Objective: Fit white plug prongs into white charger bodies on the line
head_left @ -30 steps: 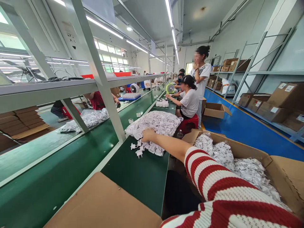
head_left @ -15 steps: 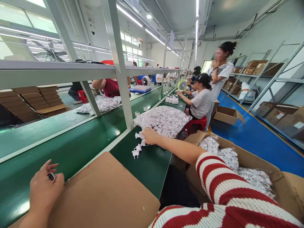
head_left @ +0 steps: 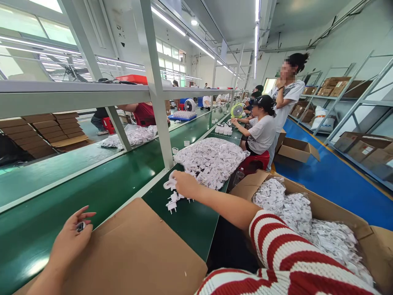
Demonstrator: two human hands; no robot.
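Note:
My left hand [head_left: 73, 233], above the near left of the green bench, has its fingers curled around a small black piece with a pale edge [head_left: 80, 226]. Its kind is too small to make out. Farther out, my right hand [head_left: 186, 184] pinches a white plastic part [head_left: 170, 182], smeared by motion. Just below that hand lie several white plug housings with two pins [head_left: 172, 204], loose on the dark green surface. Behind it rests a large clear bag of white plastic parts [head_left: 211, 157].
A brown cardboard sheet or box top [head_left: 135, 246] lies directly before me. At my right stands an open carton [head_left: 334, 205] holding bags of white parts. A grey metal post [head_left: 158, 90] rises beside the bench. Farther along, a seated co-worker [head_left: 260, 127] handles white pieces.
My right hand has moved left and slightly nearer, bringing a white part out from the loose pieces. My left hand has shifted right, still around the small black piece.

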